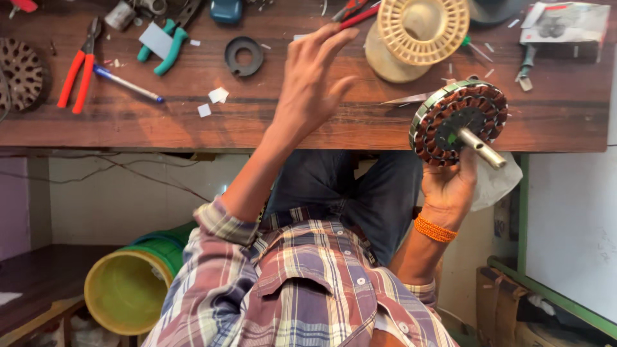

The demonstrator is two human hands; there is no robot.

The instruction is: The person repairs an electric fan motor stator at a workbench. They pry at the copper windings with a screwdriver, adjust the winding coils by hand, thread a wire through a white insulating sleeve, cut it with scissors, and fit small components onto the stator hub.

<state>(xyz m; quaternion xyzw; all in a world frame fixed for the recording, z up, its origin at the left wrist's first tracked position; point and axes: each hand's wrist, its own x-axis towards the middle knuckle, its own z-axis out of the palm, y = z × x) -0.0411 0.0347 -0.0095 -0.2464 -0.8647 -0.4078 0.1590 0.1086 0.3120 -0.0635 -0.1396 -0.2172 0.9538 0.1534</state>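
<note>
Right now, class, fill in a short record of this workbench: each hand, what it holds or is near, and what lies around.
Left hand: open, fingers spread over the wooden bench, fingertips near a red-handled tool
Right hand: grip closed on a wound stator with a metal shaft, held at the bench edge
On bench: cream spool, black ring, red pliers, blue pen
Below: yellow-green drum

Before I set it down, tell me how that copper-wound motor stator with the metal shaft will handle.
The stator probably feels heavy for its size: it shows dense copper windings and a metal shaft. Being round, it may roll if laid on its edge on the wooden bench. The right hand cradles it from below, so a firm hold seems wise.
</note>
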